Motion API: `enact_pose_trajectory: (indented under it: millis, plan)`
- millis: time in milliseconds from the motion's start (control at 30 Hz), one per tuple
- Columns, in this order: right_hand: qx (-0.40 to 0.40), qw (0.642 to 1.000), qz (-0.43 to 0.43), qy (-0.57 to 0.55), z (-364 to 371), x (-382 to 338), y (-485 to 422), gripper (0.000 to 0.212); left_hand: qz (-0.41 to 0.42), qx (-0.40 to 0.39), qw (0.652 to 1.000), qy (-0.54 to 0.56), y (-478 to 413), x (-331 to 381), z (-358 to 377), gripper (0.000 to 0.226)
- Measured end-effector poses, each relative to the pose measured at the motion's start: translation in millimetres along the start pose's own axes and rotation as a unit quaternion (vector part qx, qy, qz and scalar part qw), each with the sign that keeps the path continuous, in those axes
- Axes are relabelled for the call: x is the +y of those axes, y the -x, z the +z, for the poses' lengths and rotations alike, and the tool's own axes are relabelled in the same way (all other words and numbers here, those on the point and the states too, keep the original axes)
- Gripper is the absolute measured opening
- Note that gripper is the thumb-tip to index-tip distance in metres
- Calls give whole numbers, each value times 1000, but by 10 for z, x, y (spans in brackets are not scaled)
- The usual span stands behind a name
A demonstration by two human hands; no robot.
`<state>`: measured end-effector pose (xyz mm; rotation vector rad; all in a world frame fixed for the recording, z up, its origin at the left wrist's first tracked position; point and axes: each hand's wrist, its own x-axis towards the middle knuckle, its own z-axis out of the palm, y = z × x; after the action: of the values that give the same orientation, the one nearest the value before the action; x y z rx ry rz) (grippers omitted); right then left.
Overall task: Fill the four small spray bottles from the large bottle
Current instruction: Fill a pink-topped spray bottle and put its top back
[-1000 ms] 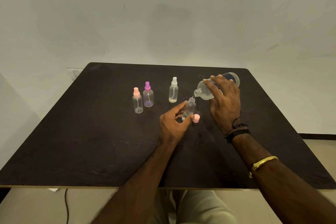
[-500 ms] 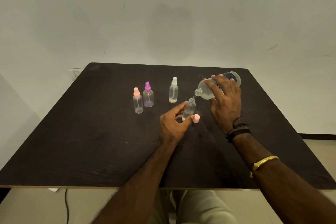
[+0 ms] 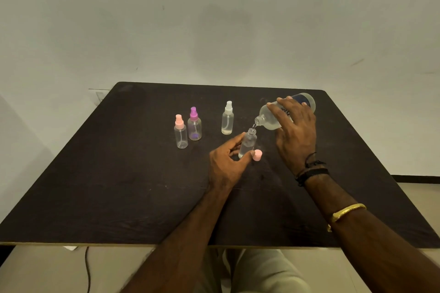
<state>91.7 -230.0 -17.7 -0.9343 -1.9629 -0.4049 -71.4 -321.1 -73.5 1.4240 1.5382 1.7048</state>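
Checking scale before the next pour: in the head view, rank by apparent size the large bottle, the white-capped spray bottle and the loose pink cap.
1. large bottle, partly hidden by the right hand
2. white-capped spray bottle
3. loose pink cap

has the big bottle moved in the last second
Yes, slightly. The large bottle in the right hand has edged up and right, away from the white-capped spray bottle, its mouth still over the open small bottle.

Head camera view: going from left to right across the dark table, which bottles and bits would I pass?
Pink-topped spray bottle → purple-topped spray bottle → white-topped spray bottle → open small bottle in the left hand → loose pink cap → tilted large bottle in the right hand.
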Motion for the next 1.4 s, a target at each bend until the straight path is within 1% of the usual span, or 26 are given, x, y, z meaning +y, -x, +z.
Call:
enact_pose_trajectory:
  millis: [167,367,633,833,1067,1400]
  plan:
    - [-7,1000,2,-3,-1,-6,1,50,-1,-4,1000,2,5,-2,-1,60]
    - [-12,1000,6,0,17,-9,13,57,4,-1,1000,-3,3,2,0,59]
    - [-12,1000,2,5,30,5,24,59,7,0,1000,-16,0,-20,8,60]
    - [-10,1000,6,4,30,-24,30,56,8,-1,1000,-22,-4,-14,2,59]
    - [-7,1000,4,1,29,-8,39,61,4,8,1000,-13,1,-16,12,60]
    - [-9,1000,0,1,38,-7,51,63,5,-1,1000,-13,-3,-9,2,60]
